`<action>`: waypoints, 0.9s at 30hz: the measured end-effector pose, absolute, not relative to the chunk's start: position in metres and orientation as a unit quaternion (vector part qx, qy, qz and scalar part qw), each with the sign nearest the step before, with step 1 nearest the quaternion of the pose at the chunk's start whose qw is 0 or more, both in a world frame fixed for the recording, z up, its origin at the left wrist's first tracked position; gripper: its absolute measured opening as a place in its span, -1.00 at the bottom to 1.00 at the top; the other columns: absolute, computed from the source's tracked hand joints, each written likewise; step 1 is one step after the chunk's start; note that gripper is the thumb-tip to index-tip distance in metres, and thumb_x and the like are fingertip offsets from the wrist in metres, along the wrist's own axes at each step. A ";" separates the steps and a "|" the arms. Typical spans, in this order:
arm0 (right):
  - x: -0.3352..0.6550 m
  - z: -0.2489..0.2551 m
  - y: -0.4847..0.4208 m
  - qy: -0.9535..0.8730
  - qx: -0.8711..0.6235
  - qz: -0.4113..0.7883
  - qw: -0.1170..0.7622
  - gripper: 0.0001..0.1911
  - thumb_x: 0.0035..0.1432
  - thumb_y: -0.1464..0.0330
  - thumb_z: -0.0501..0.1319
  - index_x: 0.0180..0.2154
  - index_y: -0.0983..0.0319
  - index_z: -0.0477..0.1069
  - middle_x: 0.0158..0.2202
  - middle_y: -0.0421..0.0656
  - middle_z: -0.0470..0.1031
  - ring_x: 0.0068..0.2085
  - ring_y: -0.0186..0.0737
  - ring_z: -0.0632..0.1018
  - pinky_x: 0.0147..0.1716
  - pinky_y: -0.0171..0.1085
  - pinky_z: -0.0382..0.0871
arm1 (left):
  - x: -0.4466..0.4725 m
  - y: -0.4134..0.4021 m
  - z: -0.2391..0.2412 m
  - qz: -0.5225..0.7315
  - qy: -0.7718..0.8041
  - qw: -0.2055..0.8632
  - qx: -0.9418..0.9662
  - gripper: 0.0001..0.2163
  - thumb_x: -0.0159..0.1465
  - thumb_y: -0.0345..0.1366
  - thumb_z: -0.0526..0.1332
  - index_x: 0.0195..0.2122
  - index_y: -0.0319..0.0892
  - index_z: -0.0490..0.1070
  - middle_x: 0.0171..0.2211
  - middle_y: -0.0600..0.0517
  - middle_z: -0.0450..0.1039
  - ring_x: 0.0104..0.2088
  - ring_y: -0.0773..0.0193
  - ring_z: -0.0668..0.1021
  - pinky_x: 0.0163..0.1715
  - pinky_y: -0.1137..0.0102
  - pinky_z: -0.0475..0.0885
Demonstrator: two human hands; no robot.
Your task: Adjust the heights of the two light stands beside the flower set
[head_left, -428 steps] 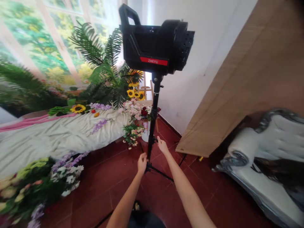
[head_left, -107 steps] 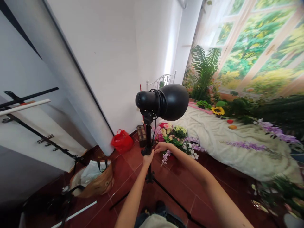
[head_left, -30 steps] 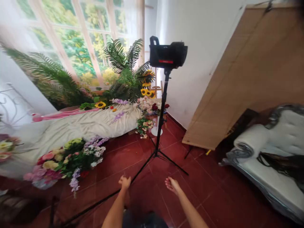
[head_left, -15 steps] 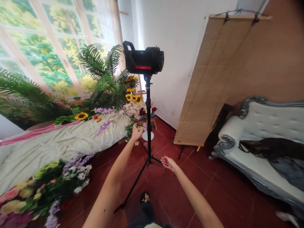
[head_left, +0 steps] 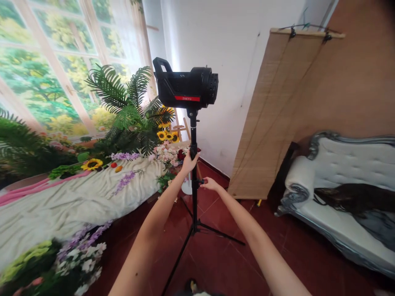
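A black studio light [head_left: 185, 87] with a red label and a rear handle sits on top of a black light stand [head_left: 194, 205]. My left hand [head_left: 189, 161] is wrapped round the stand's pole just below the upper collar. Lower down, on the right side of the pole, my right hand [head_left: 210, 184] pinches the dark locking knob [head_left: 201, 181]. The stand is upright, its legs spread on the red tiled floor [head_left: 222, 263].
To the left lies a cream cloth [head_left: 129, 193] with flowers along it. Palm fronds [head_left: 123, 94] and sunflowers stand behind. A bamboo blind [head_left: 256, 123] hangs at the right, beside a white tufted sofa [head_left: 345, 160]. My shoe [head_left: 191, 284] is close to the stand's leg.
My left hand has come up onto the pole and closed round it. My right hand has risen from low beside the stand to its knob. The stand appears nearer.
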State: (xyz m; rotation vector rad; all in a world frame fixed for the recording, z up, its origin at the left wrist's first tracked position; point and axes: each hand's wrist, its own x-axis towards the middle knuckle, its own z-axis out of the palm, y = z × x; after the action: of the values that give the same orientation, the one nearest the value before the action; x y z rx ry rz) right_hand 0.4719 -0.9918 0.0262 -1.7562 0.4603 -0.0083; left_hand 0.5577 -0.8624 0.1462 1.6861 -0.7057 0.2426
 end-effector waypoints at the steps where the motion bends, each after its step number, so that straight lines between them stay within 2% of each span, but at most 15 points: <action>1: 0.478 0.029 -0.995 0.170 -0.814 -0.004 0.556 -0.66 -0.27 0.46 0.42 -0.34 0.29 0.43 -0.33 -0.16 0.53 -0.34 -0.31 0.50 -0.38 -0.42 0.31 | 0.560 -0.864 0.146 0.110 -0.304 0.597 0.734 -0.59 0.16 -0.03 0.17 -0.08 -0.20 0.26 -0.28 -0.07 0.49 -0.28 0.19 0.54 -0.21 0.31 0.41; 4: 0.491 0.038 -1.002 0.089 -0.933 -0.007 0.349 -0.68 -0.38 0.41 0.46 -0.46 0.24 0.46 -0.37 -0.15 0.53 -0.22 -0.17 0.51 -0.22 -0.34 0.32 | 0.565 -0.864 0.141 0.108 -0.308 0.576 0.750 -0.54 0.17 0.02 0.13 -0.04 -0.22 0.25 -0.39 -0.05 0.50 -0.35 0.17 0.55 -0.27 0.32 0.40; 7: 0.500 0.047 -1.003 0.064 -0.961 -0.008 0.269 -0.71 -0.45 0.39 0.49 -0.56 0.23 0.46 -0.43 -0.10 0.53 -0.19 -0.08 0.52 -0.18 -0.27 0.31 | 0.567 -0.864 0.139 0.129 -0.298 0.550 0.770 -0.52 0.17 0.06 0.11 -0.05 -0.23 0.28 -0.44 -0.05 0.49 -0.38 0.14 0.55 -0.30 0.33 0.39; 10: 0.503 0.051 -1.003 0.056 -0.966 -0.006 0.251 -0.70 -0.48 0.39 0.50 -0.57 0.23 0.47 -0.42 -0.08 0.54 -0.17 -0.04 0.52 -0.17 -0.27 0.31 | 0.565 -0.866 0.139 0.154 -0.276 0.534 0.784 -0.52 0.17 0.08 0.08 -0.08 -0.22 0.31 -0.44 -0.06 0.50 -0.35 0.12 0.55 -0.28 0.32 0.37; 14: 0.494 0.047 -1.006 0.054 -0.965 -0.031 0.254 -0.76 -0.27 0.30 0.44 -0.46 0.22 0.51 -0.36 -0.05 0.56 -0.13 -0.05 0.51 -0.15 -0.29 0.29 | 0.561 -0.871 0.140 0.162 -0.243 0.533 0.794 -0.54 0.17 0.08 0.07 -0.10 -0.19 0.33 -0.45 -0.05 0.50 -0.35 0.10 0.55 -0.28 0.31 0.36; 19: 0.486 0.042 -1.009 0.025 -0.979 -0.026 0.198 -0.79 -0.10 0.26 0.33 -0.36 0.21 0.51 -0.32 -0.05 0.55 -0.16 -0.07 0.51 -0.16 -0.27 0.27 | 0.559 -0.875 0.140 0.155 -0.225 0.554 0.787 -0.55 0.16 0.08 0.10 -0.13 -0.19 0.36 -0.48 -0.03 0.50 -0.37 0.12 0.56 -0.32 0.34 0.36; 23: 0.484 0.034 -1.004 0.016 -0.984 -0.038 0.174 -0.87 0.04 0.33 0.22 -0.34 0.22 0.50 -0.31 -0.03 0.55 -0.18 -0.12 0.52 -0.18 -0.31 0.28 | 0.558 -0.879 0.141 0.165 -0.211 0.560 0.784 -0.56 0.15 0.08 0.10 -0.16 -0.20 0.38 -0.51 -0.02 0.49 -0.42 0.14 0.56 -0.37 0.36 0.35; 27: 0.475 0.018 -0.998 -0.013 -0.986 -0.072 0.153 -0.73 0.20 0.41 0.02 -0.12 0.24 0.41 -0.18 0.01 0.53 -0.14 -0.16 0.52 -0.18 -0.30 0.31 | 0.557 -0.881 0.144 0.176 -0.215 0.562 0.779 -0.56 0.16 0.08 0.09 -0.19 -0.21 0.38 -0.55 0.01 0.47 -0.50 0.19 0.54 -0.44 0.40 0.34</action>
State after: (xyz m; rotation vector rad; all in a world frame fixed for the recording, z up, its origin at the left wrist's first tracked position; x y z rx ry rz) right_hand 0.4750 -0.9982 0.0180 -2.8274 -0.0368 -0.2079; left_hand 0.5569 -0.8805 0.1441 1.8344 -0.5059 0.4143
